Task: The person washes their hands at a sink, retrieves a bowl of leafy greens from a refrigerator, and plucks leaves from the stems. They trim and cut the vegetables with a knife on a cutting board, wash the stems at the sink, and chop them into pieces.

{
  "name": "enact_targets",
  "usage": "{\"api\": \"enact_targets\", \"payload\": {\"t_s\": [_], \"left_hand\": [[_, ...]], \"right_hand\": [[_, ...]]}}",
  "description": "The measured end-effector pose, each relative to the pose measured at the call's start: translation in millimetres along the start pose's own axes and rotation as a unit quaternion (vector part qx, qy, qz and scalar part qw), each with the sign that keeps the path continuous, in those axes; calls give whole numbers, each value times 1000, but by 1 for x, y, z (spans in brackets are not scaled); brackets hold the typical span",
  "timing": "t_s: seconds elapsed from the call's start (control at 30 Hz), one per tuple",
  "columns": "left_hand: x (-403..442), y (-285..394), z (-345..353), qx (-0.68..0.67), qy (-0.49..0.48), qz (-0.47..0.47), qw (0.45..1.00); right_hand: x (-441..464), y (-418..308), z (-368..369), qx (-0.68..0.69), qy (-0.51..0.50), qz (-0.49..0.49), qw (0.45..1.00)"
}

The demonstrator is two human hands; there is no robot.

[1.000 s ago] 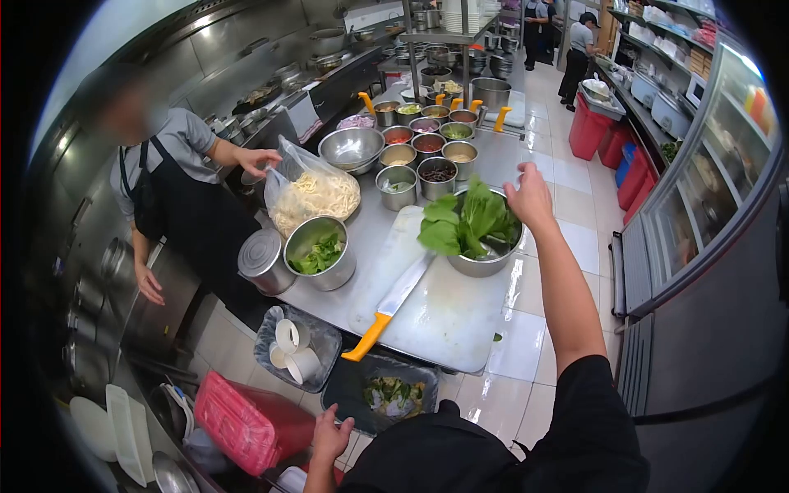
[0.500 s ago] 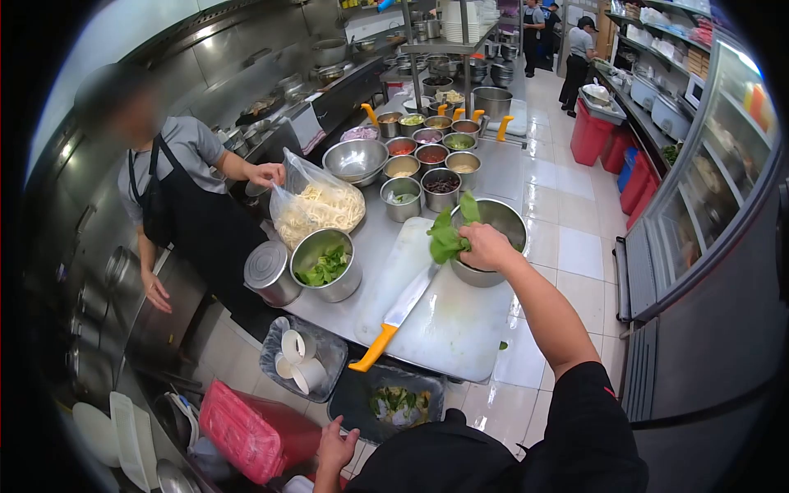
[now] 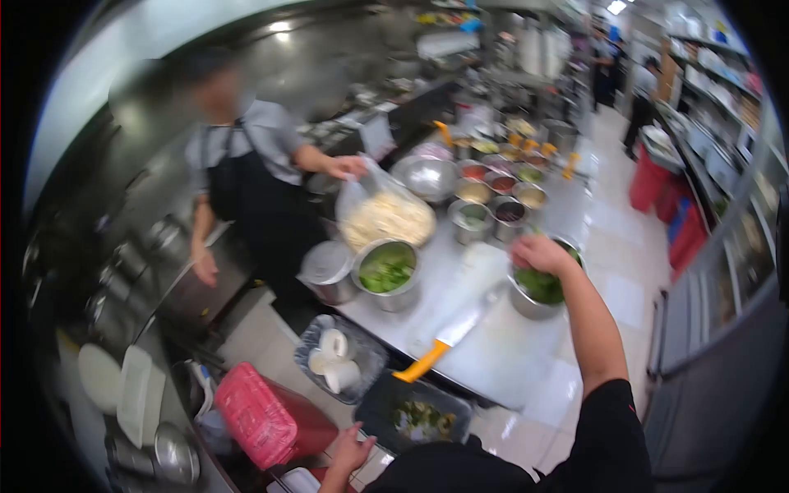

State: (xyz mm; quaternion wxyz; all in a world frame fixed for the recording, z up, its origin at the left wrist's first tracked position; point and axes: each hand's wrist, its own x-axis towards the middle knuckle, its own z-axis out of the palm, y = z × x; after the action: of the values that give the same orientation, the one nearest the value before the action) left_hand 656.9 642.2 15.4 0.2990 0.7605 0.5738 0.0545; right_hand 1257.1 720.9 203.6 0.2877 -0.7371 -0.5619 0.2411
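Note:
My right hand (image 3: 538,253) is at the left rim of a steel pot (image 3: 528,309) by the cutting board's right side. Its blurred fingers are curled, with leafy greens (image 3: 542,284) pressed against them inside the pot. A knife with an orange handle (image 3: 422,361) lies on the white cutting board (image 3: 501,361), its blade pointing away from me. Low in the view, my left hand (image 3: 352,449) holds nothing, fingers apart, beside a dark bin (image 3: 376,415) with food scraps. A second steel pot (image 3: 396,297) with cut greens stands left of the board.
Across the table's left corner, a co-worker's hand (image 3: 347,167) grips a clear bag of pale strips (image 3: 386,220). A lidded steel pot (image 3: 327,275), a steel bowl (image 3: 427,177) and several ingredient tins (image 3: 473,220) stand around. Below are a bin with white containers (image 3: 335,361) and a red bin (image 3: 261,415).
The leafy greens in my right hand have gone from above the pot's rim down into it. My left hand stays low. The whole view has shifted, and the scene is blurred.

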Motion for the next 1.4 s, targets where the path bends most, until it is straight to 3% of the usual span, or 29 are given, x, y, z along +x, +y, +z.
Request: {"api": "enact_targets", "payload": {"t_s": [0.03,0.07,0.1,0.13,0.17,0.23,0.33,0.37,0.47,0.53,0.63,0.67,0.73,0.8,0.87,0.93,1.0,1.1,1.13,1.23,1.3,1.37,1.4], "left_hand": [[-2,9,-5,-23,-11,-24,999],[-2,16,-11,-50,-23,-44,997],[-2,16,-14,-54,-9,-50,997],[-7,15,-14,-56,-4,-56,997],[-10,13,-13,-56,-5,-59,997],[-17,-4,-5,-39,18,-55,998],[-30,-15,-3,-49,16,-73,996],[-33,-16,-4,-57,12,-83,995],[-36,-22,1,-31,8,-91,995],[-31,-27,7,-31,-3,-81,996],[-29,-16,-4,-27,-6,-69,997],[-29,-9,-10,-25,-8,-66,998],[-24,-5,-15,-43,0,-48,998],[-18,6,-23,-52,-1,-21,998],[-5,25,-40,-48,-4,14,999],[11,41,-45,-34,44,74,996],[32,61,-50,-20,70,131,989],[66,101,-58,18,84,211,974],[77,114,-58,30,88,225,970],[109,139,-46,71,71,231,968],[120,157,-44,99,21,202,974],[132,172,-39,117,-40,176,977],[139,174,-32,121,-59,173,976]], "right_hand": [[29,48,15,-129,32,-44,990],[38,61,28,-199,92,-8,976],[51,93,41,-262,82,138,952],[42,77,29,-372,-42,194,907],[39,76,32,-322,28,272,906],[44,77,35,-364,19,296,883],[27,45,31,-420,-87,330,841],[37,76,40,-431,-91,324,837],[34,80,47,-410,-105,325,846],[38,91,46,-406,-110,313,852],[47,112,44,-311,81,302,897],[49,117,37,-281,139,247,917],[33,73,5,-307,102,164,932],[32,79,-22,-138,195,140,961],[32,82,-47,-64,326,37,943],[1,23,-71,103,337,-96,931],[-33,-42,-73,255,296,-162,906],[-89,-119,-44,374,184,-160,895],[-105,-132,-30,352,158,-116,915],[-112,-106,38,321,21,-117,939],[-118,-91,94,303,-35,-43,951],[-118,-71,134,75,-14,-19,997],[-115,-64,150,12,-19,43,999]]}}
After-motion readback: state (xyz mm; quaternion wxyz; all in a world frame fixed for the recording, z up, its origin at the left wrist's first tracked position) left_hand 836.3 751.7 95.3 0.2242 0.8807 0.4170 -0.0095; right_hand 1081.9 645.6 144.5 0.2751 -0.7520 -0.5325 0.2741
